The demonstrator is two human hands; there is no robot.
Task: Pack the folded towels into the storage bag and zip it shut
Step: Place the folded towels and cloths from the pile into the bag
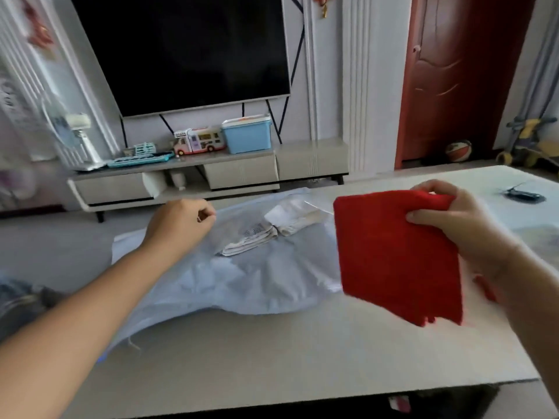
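Note:
A pale blue, see-through storage bag [248, 282] lies crumpled across the middle of the white table [272, 352]. Folded white items with grey print [257, 237] show through its top. My left hand [181, 225] pinches the bag's upper edge at the far left and lifts it. My right hand [459, 225] holds a folded red towel [396, 261] by its top right corner. The towel hangs in the air just right of the bag, above the table.
A small black object [521, 195] lies on the table's far right. Beyond the table stand a TV cabinet [242, 173] with a blue box [247, 135] and toys, a large dark TV [187, 49], and a red door [462, 80].

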